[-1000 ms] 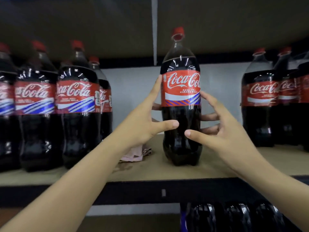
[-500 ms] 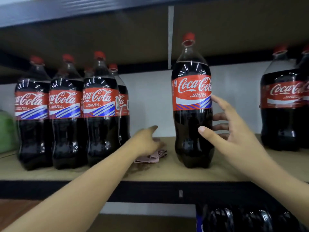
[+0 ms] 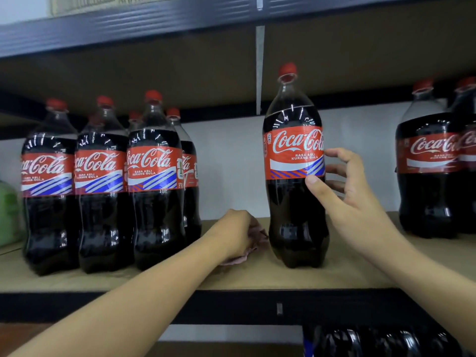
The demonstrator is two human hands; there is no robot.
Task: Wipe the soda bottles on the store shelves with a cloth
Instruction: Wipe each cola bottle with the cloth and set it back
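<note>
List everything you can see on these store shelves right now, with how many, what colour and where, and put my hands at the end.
Lone cola bottle with red cap and red label: one, dark, upright mid-shelf.
Cluster of cola bottles on the left: at least six, dark with red labels, upright in rows.
Cola bottles at the right edge: at least two, dark with red labels, partly cut off.
Crumpled pink cloth: one, on the shelf left of the lone bottle.
Tan wooden shelf board: one, under the bottles.
Green object: one, far left, blurred.
Dark bottles on the lower shelf: only tops visible, count unclear.
Left hand: gripping the cloth.
Right hand: thumb on the lone bottle, fingers curled round its side.
</note>
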